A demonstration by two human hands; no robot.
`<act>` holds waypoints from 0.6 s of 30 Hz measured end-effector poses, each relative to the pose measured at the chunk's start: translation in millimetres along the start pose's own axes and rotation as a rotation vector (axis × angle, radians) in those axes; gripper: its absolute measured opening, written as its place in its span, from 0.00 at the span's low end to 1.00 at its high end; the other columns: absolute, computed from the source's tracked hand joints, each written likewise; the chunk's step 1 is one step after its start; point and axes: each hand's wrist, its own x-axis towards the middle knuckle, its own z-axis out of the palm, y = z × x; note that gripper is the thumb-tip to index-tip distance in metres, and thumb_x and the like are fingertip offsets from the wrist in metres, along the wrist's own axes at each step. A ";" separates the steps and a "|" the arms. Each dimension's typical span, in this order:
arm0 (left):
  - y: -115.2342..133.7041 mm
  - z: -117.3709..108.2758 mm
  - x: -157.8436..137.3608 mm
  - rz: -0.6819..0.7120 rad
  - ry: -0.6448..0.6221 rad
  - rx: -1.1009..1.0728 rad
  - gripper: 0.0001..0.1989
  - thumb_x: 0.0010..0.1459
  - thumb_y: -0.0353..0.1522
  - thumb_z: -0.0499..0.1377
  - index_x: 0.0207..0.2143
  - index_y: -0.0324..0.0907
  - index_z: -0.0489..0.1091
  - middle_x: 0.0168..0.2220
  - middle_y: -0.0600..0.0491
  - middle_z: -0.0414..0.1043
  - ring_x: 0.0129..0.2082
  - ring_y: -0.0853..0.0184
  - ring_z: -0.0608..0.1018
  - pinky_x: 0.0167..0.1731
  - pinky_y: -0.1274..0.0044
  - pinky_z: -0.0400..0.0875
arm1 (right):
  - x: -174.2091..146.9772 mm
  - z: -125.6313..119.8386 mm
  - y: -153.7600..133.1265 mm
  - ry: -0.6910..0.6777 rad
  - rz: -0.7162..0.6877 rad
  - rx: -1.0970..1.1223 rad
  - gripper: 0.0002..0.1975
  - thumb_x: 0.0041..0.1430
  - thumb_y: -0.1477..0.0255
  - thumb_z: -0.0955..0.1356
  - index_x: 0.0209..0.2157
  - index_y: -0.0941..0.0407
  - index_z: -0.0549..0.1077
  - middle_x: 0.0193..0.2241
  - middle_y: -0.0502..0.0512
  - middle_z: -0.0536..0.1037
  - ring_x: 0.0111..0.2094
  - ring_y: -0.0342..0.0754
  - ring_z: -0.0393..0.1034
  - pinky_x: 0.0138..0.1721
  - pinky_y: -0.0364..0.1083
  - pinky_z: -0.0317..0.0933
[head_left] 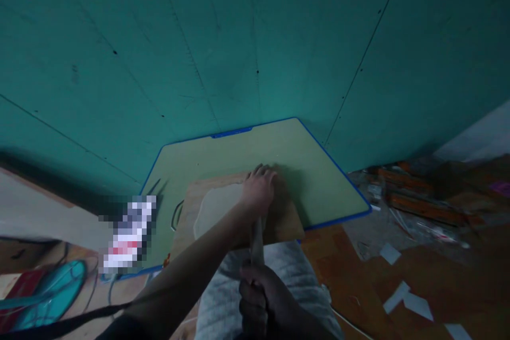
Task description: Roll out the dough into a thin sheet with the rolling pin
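Dough [217, 207], one pale flat sheet, lies on one wooden board [285, 218], which sits at the near edge of one green table with blue rim [338, 170]. I see two hands. My left hand [260, 189] rests flat on the far right part of the dough, fingers together and pressing down. My right hand [258, 297] is closed around one pale rolling pin [257, 241], near my lap, below the near edge of the board. My left forearm crosses over the board and hides part of it. One blurred packet [129, 234] lies at the near left corner of the table. Several white paper scraps [414, 305] lie on the floor at right.
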 end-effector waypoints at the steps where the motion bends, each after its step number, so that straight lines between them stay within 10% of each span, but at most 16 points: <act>1: -2.9 -2.3 -2.5 -0.014 0.002 -0.020 0.18 0.62 0.23 0.49 0.50 0.40 0.72 0.58 0.45 0.68 0.62 0.59 0.65 0.60 0.65 0.62 | 2.1 6.4 0.7 0.070 0.019 -0.030 0.24 0.51 0.64 0.69 0.14 0.52 0.51 0.06 0.39 0.54 0.08 0.36 0.46 0.10 0.38 0.44; 13: -76.9 -31.8 -31.6 -0.198 0.104 -0.132 0.13 0.65 0.30 0.48 0.46 0.41 0.71 0.47 0.46 0.74 0.48 0.62 0.76 0.50 0.70 0.70 | 62.0 43.0 44.0 0.078 -0.013 -0.055 0.17 0.61 0.63 0.65 0.20 0.53 0.59 0.09 0.39 0.55 0.08 0.35 0.47 0.09 0.36 0.45; 18: -66.9 -24.6 -28.8 -0.215 0.111 -0.151 0.14 0.68 0.32 0.44 0.42 0.41 0.69 0.43 0.47 0.73 0.45 0.62 0.75 0.48 0.70 0.70 | 69.3 31.8 53.5 -0.015 0.023 -0.043 0.13 0.65 0.62 0.66 0.41 0.57 0.72 0.33 0.52 0.76 0.29 0.44 0.72 0.29 0.45 0.69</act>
